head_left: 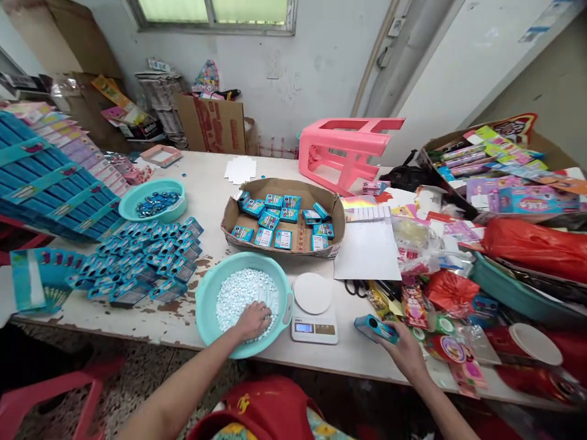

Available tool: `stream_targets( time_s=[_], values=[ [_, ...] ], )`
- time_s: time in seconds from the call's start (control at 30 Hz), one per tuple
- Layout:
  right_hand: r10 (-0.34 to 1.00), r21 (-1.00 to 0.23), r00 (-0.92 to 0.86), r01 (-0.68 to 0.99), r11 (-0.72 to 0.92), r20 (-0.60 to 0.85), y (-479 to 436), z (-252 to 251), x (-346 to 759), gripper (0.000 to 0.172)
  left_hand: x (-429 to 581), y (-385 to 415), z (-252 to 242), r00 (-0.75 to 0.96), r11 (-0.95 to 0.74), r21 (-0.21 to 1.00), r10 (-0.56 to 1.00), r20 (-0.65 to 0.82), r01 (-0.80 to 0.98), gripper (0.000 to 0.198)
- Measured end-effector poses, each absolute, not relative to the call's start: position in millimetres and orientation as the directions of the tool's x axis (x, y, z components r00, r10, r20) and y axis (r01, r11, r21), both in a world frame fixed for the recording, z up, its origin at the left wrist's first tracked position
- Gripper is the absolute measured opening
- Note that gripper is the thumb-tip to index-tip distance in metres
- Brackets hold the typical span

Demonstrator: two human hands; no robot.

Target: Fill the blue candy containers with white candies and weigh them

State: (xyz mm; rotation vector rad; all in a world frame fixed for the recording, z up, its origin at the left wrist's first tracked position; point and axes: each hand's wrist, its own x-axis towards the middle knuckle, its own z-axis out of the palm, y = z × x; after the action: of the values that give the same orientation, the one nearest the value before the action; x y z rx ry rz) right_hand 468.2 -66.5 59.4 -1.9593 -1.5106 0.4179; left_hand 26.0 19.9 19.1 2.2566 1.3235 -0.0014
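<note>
My left hand (254, 320) reaches into a teal basin (208, 293) full of small white tablets (241, 288), fingers curled down into the heap. My right hand (404, 349) grips a small blue box (376, 328) just above the table, right of a white digital scale (314, 313). Beyond the basin, a shallow cardboard tray (337, 215) holds several of the same blue boxes.
A pile of blue boxes (142, 260) lies at the left, behind it a second teal bowl (153, 200) of dark pieces. A pink stool (346, 150) lies on its side at the back. Colourful packets, red bags and a cardboard box crowd the right.
</note>
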Motion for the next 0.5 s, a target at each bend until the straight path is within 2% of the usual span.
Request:
stream_targets(
  time_s=[0.07,0.13,0.2,0.3,0.37,0.5],
  values=[
    [0.887,-0.733,0.446,0.641,-0.228,0.115,-65,76,447,0.05,1,10,24,0.48,-0.362,0.401,0.842,-0.245,0.841,0.032],
    [0.861,-0.85,0.505,0.475,-0.228,0.052,-58,92,414,0.055,-20,6,29,0.265,-0.181,0.344,0.94,-0.215,0.921,0.039],
    [0.906,-0.937,0.424,0.315,-0.15,-0.003,-49,102,371,0.054,-28,6,29,-0.021,0.095,0.29,0.968,-0.249,0.952,0.051],
    [0.977,-0.979,0.072,0.019,-0.205,-0.203,-41,96,298,0.045,-9,5,22,-0.28,0.39,0.234,0.876,-0.393,0.891,0.065],
    [0.945,-0.936,-0.128,-0.151,-0.319,-0.301,-40,83,256,0.041,14,3,13,-0.286,0.436,0.264,0.842,-0.457,0.861,0.067],
    [0.922,-0.906,-0.211,-0.208,-0.368,-0.326,-41,57,215,0.038,49,1,0,-0.028,0.291,0.46,0.867,-0.498,0.839,0.052]
  ],
)
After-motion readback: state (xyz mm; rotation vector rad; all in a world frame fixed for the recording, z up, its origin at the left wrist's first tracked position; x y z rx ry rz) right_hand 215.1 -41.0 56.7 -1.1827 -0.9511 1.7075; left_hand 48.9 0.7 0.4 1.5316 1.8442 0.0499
